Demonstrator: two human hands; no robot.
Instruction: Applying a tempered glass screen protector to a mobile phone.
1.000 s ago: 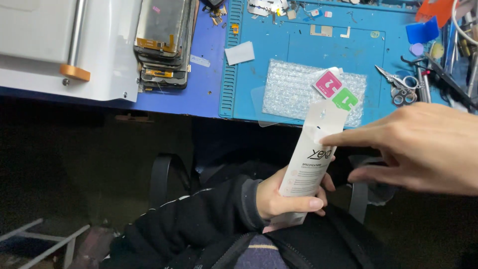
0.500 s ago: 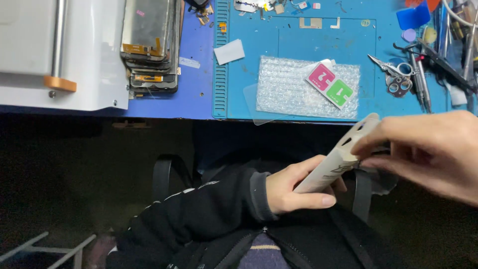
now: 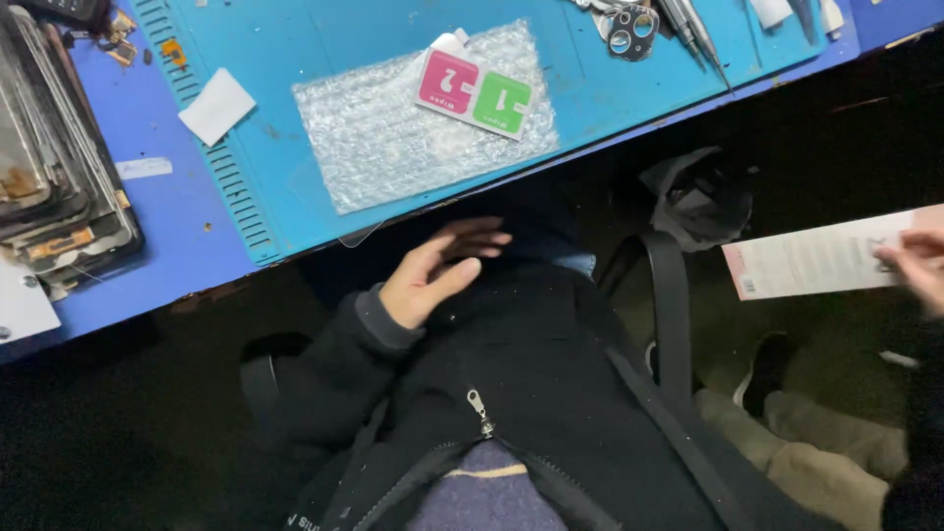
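Head view: our left hand (image 3: 433, 280) lay open and empty at frame centre, below the blue mat's (image 3: 295, 59) edge. At the right edge, our right hand's (image 3: 919, 265) fingertips pinched a flat white package (image 3: 816, 258). Pink and green wipe sachets (image 3: 476, 90) rested on bubble wrap (image 3: 393, 138) above.

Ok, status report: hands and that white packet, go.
Left hand open, empty, resting against the dark jacket. Right hand at frame edge, pinching the white packet out to the side. Nothing in the way.
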